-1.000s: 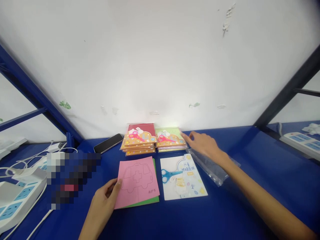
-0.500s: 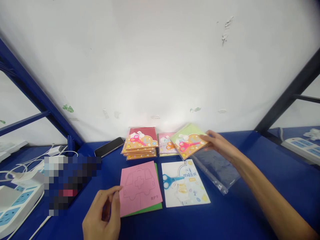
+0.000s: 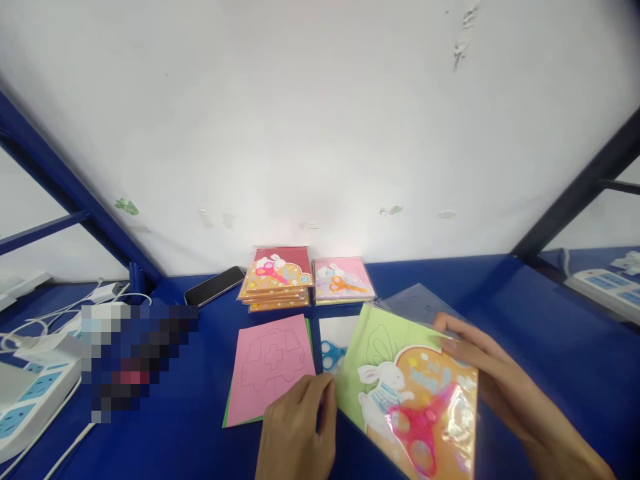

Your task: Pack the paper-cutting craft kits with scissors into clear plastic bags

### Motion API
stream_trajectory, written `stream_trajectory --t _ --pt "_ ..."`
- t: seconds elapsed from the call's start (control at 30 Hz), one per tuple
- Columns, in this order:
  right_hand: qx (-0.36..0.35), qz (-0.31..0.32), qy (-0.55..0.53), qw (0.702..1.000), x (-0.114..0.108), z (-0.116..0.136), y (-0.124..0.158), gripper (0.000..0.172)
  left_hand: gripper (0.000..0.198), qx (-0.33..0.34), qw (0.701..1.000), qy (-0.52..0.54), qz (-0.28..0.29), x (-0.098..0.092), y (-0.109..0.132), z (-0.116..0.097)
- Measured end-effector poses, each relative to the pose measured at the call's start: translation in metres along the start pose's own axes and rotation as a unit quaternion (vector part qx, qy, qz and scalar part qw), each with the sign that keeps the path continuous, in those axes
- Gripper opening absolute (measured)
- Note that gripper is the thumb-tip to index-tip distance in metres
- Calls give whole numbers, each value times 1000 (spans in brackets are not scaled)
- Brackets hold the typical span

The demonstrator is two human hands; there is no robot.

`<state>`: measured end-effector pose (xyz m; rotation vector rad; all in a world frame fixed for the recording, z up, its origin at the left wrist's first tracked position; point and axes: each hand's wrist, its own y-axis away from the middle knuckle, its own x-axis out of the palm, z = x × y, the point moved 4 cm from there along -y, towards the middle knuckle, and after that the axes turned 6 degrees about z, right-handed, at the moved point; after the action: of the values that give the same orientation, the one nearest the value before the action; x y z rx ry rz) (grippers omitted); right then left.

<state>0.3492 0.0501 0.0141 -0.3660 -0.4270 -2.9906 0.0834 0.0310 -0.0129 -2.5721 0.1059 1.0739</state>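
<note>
My right hand grips the right edge of a green and orange packet with a rabbit picture and pink scissors, held up close to the camera. Beside the packet's left edge is my left hand, its thumb and fingers pinched together; whether they hold anything is hidden. Pink paper with a vehicle drawing lies on green sheets at the left. A white card with blue scissors is partly covered by the packet. Behind the packet lies a clear plastic sleeve.
Orange and red packets are stacked near the wall, beside pink packets with orange scissors. A black phone lies left of them. Power strips and white cables sit at the far left, another strip at the right.
My right hand has brought the green and orange packet from above the pink packets nearer the camera. My left hand has moved right, from the pink paper's left edge to the packet's side.
</note>
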Motion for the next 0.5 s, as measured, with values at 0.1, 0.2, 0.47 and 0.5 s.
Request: stream_trajectory --t 0.1,0.2,0.47,0.5 --pt "5 9 -27 1000 -1 -4 3 38 20 -120 984 134 -5 -4 3 9" --pt "11 16 -57 998 -1 -7 2 36 25 -218 930 293 45 -5 2 10" --pt "18 40 -44 998 7 -15 0 32 35 -234 899 339 144 -4 3 12" --pt "18 39 -44 998 7 -16 -1 32 39 -247 891 350 154 -4 4 13"
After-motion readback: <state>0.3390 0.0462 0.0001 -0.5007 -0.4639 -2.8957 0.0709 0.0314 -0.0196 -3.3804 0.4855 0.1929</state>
